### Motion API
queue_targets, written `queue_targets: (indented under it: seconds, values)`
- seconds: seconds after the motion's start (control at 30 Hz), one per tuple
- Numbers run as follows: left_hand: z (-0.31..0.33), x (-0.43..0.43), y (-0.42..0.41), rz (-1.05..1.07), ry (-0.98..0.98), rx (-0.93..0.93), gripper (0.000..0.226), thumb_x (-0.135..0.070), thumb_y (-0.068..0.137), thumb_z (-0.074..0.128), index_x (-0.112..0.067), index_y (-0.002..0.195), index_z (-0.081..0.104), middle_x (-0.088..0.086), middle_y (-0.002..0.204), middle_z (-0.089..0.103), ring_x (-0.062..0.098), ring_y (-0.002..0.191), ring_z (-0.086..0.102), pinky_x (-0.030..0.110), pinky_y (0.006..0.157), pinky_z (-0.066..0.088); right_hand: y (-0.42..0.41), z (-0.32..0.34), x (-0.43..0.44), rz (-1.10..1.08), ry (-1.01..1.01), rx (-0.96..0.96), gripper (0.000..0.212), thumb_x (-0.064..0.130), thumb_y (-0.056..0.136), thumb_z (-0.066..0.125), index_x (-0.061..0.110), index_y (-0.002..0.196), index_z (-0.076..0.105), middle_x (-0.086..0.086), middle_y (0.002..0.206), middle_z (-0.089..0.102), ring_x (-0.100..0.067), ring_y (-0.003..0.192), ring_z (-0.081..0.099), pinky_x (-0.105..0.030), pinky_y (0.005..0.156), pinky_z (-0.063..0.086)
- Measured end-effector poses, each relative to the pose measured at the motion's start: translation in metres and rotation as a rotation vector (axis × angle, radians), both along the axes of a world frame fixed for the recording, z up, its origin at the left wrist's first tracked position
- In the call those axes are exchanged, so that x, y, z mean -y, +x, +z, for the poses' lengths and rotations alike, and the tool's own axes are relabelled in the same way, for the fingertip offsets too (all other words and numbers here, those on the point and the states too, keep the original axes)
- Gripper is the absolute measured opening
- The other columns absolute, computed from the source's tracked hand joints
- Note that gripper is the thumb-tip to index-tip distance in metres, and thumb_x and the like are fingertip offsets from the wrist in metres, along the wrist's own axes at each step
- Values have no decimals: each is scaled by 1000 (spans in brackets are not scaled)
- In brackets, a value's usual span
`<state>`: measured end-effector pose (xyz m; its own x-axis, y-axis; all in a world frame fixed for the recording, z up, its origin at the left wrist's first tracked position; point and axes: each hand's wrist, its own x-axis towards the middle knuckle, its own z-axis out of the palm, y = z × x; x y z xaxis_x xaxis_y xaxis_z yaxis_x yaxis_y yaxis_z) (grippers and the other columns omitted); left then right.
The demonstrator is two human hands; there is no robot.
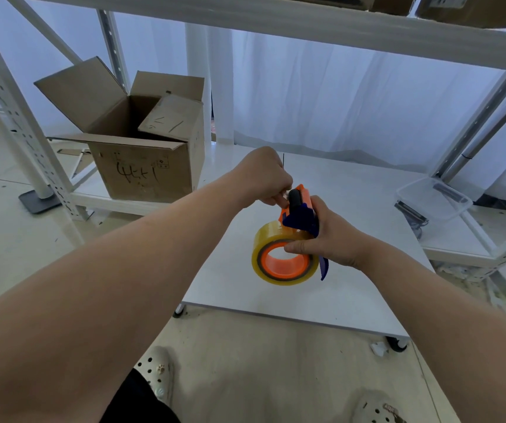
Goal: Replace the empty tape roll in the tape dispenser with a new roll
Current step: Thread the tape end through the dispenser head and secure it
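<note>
above the table middle, the right hand grips the tape dispenser, steadying its new roll, so the left hand can pinch the tape end at the roller.

Both bare forearms reached forward, converging. The left hand was knuckles-up, fingers curled tight, pinching at the top end of the tape dispenser. The right hand gripped the dispenser's body from the right, thumb stretched leftward.
</note>
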<state>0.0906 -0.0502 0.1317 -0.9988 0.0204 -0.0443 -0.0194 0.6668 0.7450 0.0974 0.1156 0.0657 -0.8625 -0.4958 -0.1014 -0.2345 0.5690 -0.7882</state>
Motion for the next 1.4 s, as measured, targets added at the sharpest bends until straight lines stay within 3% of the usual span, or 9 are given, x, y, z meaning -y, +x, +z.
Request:
queue_targets:
  seconds: [0.07,0.2,0.37,0.6,0.8,0.93,1.07,1.2,1.4]
  values:
    - [-1,-1,-1,9,-57,-49,21,-9,87,56,7,95,68,16,85,73,27,78,70,30,76,55,1,-2,4,-22,20,-31,67,25,75,79,28,122,31,9,108,53,-16,96,58,-23,75,53]
    - [0,-1,0,9,-174,-147,21,-11,86,57,5,92,69,17,89,69,18,71,56,18,58,43,-1,-9,9,-65,85,-68,73,33,73,79,25,126,30,0,117,52,-21,104,56,-39,86,56]
    - [-7,0,2,-16,-212,-108,18,-9,85,58,4,89,70,14,87,71,20,72,60,18,58,43,-6,-14,3,-30,139,-27,74,34,73,79,26,127,30,-3,118,54,-22,106,57,-41,88,55]
    - [-21,-3,13,15,-34,42,20,-10,86,53,5,89,67,13,83,74,24,71,65,28,61,52,-10,-21,8,-29,109,-2,73,13,72,80,17,131,37,16,100,43,-21,108,50,-37,93,48]
    - [-30,-9,14,94,186,169,16,-6,84,52,0,71,59,9,62,65,14,44,52,13,36,35,-11,-15,3,-61,-10,57,100,22,71,83,29,147,19,5,132,41,-19,123,46,-37,104,43]
    - [-26,-14,13,116,169,204,17,-8,86,52,-1,71,58,7,56,60,8,29,42,10,32,30,-5,-7,4,-174,-108,-107,71,21,73,80,25,129,36,1,128,41,-22,113,53,-40,93,51]
    - [-26,-16,9,129,232,256,15,-5,86,51,-1,72,54,15,67,65,16,46,44,18,41,33,0,-12,6,-242,2,-263,36,23,77,75,18,104,52,-5,114,59,-21,102,58,-36,85,52]
    - [-26,-15,8,166,257,296,19,-6,88,51,-3,69,53,8,53,60,14,45,40,18,41,32,3,-11,12,-249,55,-363,27,26,80,71,12,102,62,-5,104,65,-21,97,60,-35,84,51]
    - [-28,-12,7,158,265,292,13,-8,88,52,-3,77,56,8,58,58,14,51,43,20,44,32,-2,-9,16,-250,123,-424,23,31,80,72,12,92,66,3,88,61,-14,83,54,-27,73,42]
